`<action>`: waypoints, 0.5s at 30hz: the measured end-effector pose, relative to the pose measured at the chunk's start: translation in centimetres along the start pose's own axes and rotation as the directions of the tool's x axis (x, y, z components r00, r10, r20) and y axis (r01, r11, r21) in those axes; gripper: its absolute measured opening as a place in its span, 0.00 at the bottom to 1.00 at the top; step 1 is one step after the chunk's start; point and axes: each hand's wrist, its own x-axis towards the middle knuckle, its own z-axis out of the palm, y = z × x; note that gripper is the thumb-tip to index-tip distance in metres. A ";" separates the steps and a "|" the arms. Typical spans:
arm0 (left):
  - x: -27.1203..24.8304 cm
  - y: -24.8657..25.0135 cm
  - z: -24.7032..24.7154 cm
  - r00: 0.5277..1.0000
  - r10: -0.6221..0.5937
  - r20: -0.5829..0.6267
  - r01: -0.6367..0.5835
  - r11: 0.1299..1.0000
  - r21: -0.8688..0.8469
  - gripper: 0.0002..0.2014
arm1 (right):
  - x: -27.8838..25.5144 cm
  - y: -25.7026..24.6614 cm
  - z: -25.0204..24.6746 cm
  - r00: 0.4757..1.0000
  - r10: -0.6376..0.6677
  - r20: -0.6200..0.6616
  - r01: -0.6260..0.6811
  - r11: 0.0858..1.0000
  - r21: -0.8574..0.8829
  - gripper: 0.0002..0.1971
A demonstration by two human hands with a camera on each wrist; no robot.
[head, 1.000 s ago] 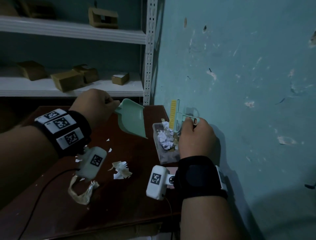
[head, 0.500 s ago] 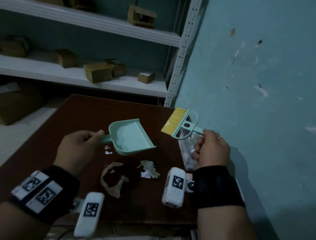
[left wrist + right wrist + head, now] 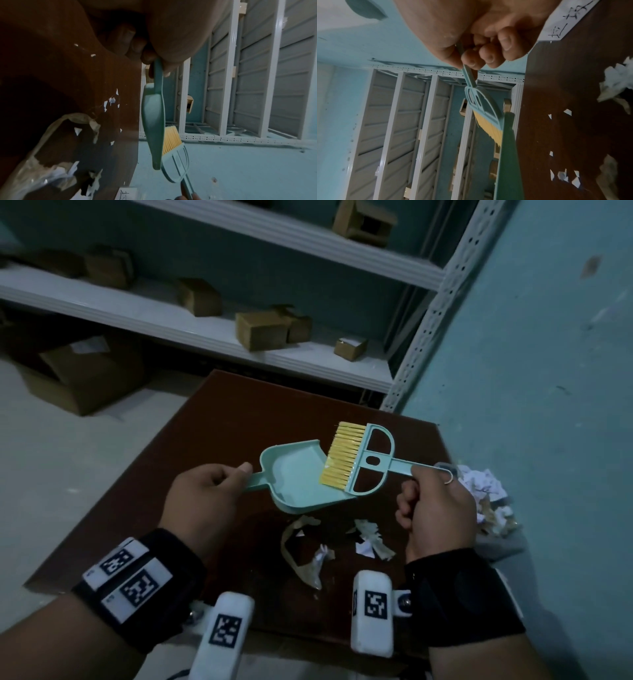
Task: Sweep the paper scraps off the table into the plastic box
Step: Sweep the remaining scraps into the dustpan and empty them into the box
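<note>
My left hand (image 3: 205,491) grips the handle of a mint-green dustpan (image 3: 298,477), held above the dark wooden table (image 3: 239,419). My right hand (image 3: 435,505) grips the handle of a small mint brush (image 3: 363,463) with yellow bristles (image 3: 342,453) that hang over the pan's open side. Torn paper scraps (image 3: 370,539) and a curled beige strip (image 3: 294,553) lie on the table just below the pan. The clear plastic box (image 3: 489,508), heaped with crumpled paper, stands at the table's right edge behind my right hand. The left wrist view shows the dustpan (image 3: 153,121) edge-on, the right wrist view the brush (image 3: 484,106).
A teal wall (image 3: 548,371) runs close along the table's right side. White metal shelving (image 3: 205,326) with several cardboard boxes stands behind the table. A larger carton (image 3: 85,371) sits on the floor to the left. A white label with writing (image 3: 565,20) lies on the table.
The dustpan has come back from the box to above the scraps in mid-table. The brush has swung left from over the box until its bristles hang over the pan.
</note>
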 end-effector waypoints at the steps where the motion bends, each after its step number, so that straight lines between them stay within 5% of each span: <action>1: 0.1 -0.1 -0.1 1.000 0.007 0.008 -0.007 1.000 0.002 0.19 | -0.2 0.2 0.3 1.000 0.012 0.004 -0.011 1.000 -0.016 0.19; 10: 1.0 0.6 -0.1 0.995 0.090 0.043 -0.092 0.995 0.046 0.18 | 2.0 -1.7 -1.2 0.995 0.022 -0.102 -0.010 0.993 0.117 0.10; 15: 1.7 1.3 0.3 0.991 0.088 0.098 -0.093 0.995 0.043 0.17 | 9.0 -4.8 -2.6 0.987 -0.092 -0.131 0.066 0.979 -0.195 0.19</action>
